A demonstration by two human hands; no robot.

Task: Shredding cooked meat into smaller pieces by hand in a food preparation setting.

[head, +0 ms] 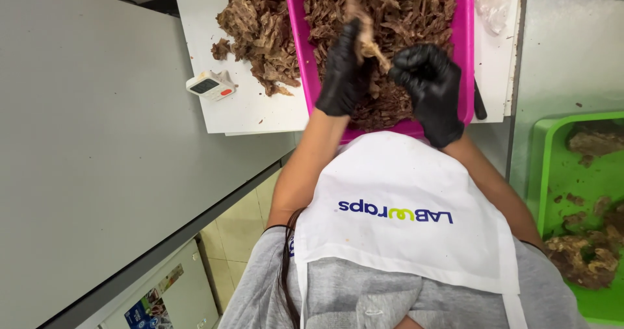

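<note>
Nearest the lens hangs a white cloth apron [416, 238] with a printed logo, worn over a grey knit top [338, 296]. Beyond it both forearms reach forward over a bright pink plastic tray [296, 37] heaped with shredded brown cooked meat [403, 11]. A smaller heap of unshredded brown meat chunks [260, 24] lies on the white cutting board [247, 108] beside the tray, so by the look of it most is pulled apart and a lesser share remains. The left hand [343, 69], in a black glove, is closed around a pale stringy strip of meat [364, 33], raised upright. The right hand [429, 85], also gloved, pinches that strip's lower end, fist curled. A small white timer [210, 85] sits on the board; a green plastic tray [552, 173] holds scraps at the right.
</note>
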